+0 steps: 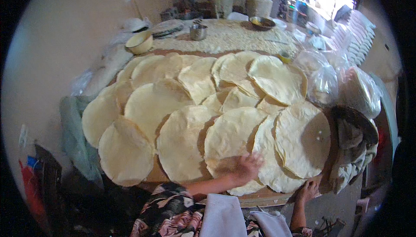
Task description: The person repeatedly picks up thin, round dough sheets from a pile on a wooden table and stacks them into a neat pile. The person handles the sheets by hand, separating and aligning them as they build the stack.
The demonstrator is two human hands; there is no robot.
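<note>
Large round flatbreads (182, 144) lie overlapped across a wooden table (260, 201). My left hand (245, 170) reaches in from the left, slightly blurred, palm down with fingers apart, over the lower edge of a front flatbread (234, 136). Nothing shows in it. Close to the table's front edge, my right hand (308, 191) is at the lower rim of the overlapped flatbreads (304, 139) on the right. Its fingers are partly hidden, so whether it grips a rim or rests on the wood is unclear.
A dark cloth bundle (351, 139) sits at the right edge beside clear plastic bags (323, 84). Behind the flatbreads are a cream bowl (140, 42), a metal pot (198, 32), a dark pan (262, 23) and a spread of pale flakes (224, 38). Stacked white packs (356, 37) stand back right.
</note>
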